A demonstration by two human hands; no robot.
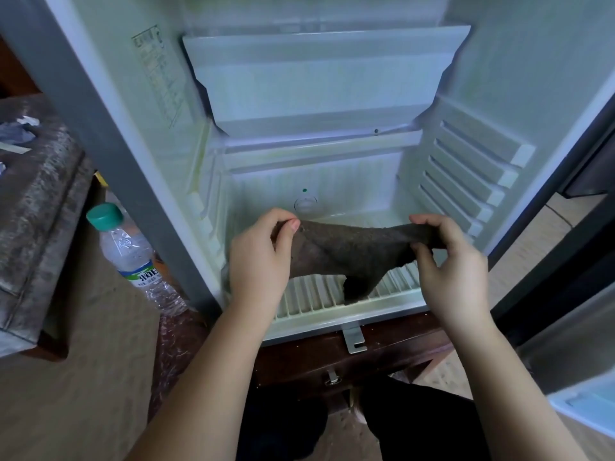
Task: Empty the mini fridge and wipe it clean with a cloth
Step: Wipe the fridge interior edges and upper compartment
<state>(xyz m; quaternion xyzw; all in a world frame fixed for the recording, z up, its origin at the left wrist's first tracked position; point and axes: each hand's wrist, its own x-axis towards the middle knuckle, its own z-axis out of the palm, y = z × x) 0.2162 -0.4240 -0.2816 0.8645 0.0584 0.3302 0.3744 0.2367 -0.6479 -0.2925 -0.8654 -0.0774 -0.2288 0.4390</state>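
You have one view, from the camera worn on your head, facing forward and steeply down into the open mini fridge (316, 174). It is close: the white interior fills most of the frame. Your left hand (259, 261) and right hand (456, 271), holding the cloth (352, 251) between them, sit low in the middle, with both forearms running in from the bottom edge. The wide lens bends the margins, catching the floor (100, 361) on your left and the fridge door (582, 410) on your right.

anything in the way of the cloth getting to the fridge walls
Nothing visible. The left hand and right hand pinch the dark brown cloth inside the white mini fridge, above its white wire rack.
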